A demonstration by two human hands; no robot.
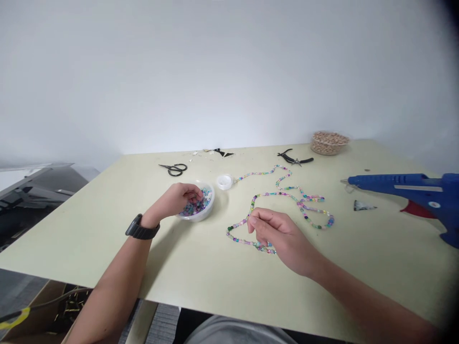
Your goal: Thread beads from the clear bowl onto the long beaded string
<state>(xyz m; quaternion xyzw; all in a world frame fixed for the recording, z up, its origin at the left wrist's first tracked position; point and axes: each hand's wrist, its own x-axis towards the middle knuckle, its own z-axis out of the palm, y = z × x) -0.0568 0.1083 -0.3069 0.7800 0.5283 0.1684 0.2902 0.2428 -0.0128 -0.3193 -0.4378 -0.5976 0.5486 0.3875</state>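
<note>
Purple beads (195, 209) lie under the curled left hand (176, 198), a strand (300, 203) near the pinched right hand (278, 234), contents unclear.

One head-worn view, high and close at the near edge of the table (89, 229), facing forward and down, taking in both far corners, the wall (215, 71) beyond filling the upper part.

Glue gun (398, 187): rear cut off by right edge. Left hand (179, 198): hides part of bead bowl (197, 218). Right hand (278, 234): hides part of bead strand (300, 203); any pinched item too small to identify.
</note>
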